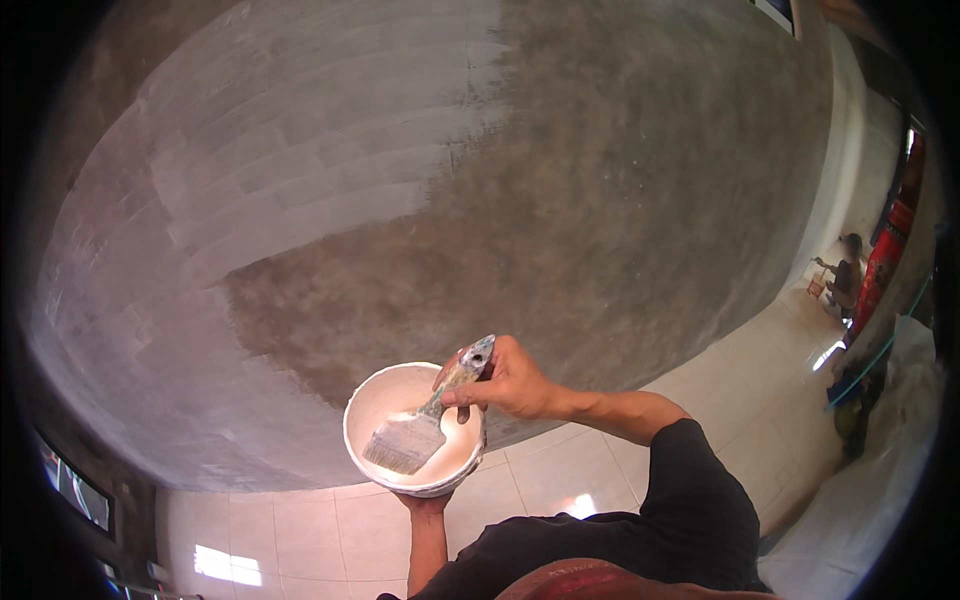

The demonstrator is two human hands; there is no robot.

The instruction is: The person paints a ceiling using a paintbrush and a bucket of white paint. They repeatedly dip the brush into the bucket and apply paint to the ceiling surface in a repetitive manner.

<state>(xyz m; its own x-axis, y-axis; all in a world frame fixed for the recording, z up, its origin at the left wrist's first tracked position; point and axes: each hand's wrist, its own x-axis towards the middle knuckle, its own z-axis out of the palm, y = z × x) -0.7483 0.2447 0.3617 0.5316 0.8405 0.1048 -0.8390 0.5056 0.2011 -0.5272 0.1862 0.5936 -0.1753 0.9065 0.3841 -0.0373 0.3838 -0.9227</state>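
My right hand [510, 383] is closed round the handle of a wide, paint-stained paintbrush [410, 437]. Its bristles point down to the left inside a round bucket [357, 420] of white paint [457, 445]; whether the tips touch the paint I cannot tell. From below, my left hand [428, 502] supports the bucket, its fingers mostly hidden underneath. Behind the bucket rises a wall [620, 230], pale grey with brushed paint on the left and lower left, bare brown-grey on the middle and right.
Glossy light tiles cover the floor [560, 480]. Far right, another person [846, 275] crouches near the wall's end, beside a long red object [893, 240]. Translucent sheeting [880, 470] hangs or lies at the lower right. A window [75, 485] is at the lower left.
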